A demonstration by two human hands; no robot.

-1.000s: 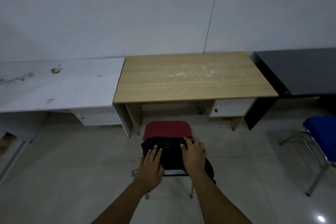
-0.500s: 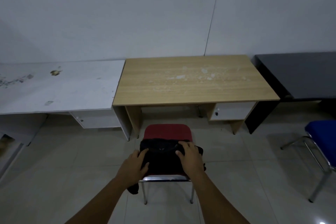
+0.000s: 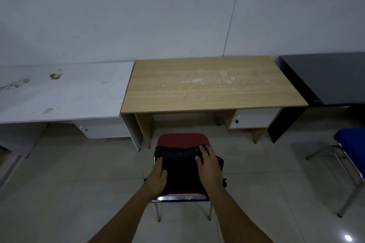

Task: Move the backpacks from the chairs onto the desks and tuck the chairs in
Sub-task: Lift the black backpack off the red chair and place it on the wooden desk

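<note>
Two bare forearms reach down and forward to a black backpack [image 3: 185,169] lying on the seat of a red chair [image 3: 182,139] with chrome legs. The left hand [image 3: 158,178] presses against the bag's left side, fingers curled round its edge; the right hand [image 3: 208,165] lies spread over the bag's top right corner, fingertips hooked at its far rim. Each grip is closed on the backpack, which covers most of the red seat, one strap end hanging off the right side. The chair stands on a pale tiled floor [image 3: 79,193], pulled out from and apart from the wooden table [image 3: 207,89] directly beyond it. The wooden top bears pale, patchy marks. Butted against that table's left side is a white table [image 3: 65,94] with dark stains; to its right stands a black table [image 3: 331,79]. Near the black table, right of the red chair, is a blue chair [image 3: 351,144]. A plain white wall [image 3: 138,16] rises behind all three tables.
</note>
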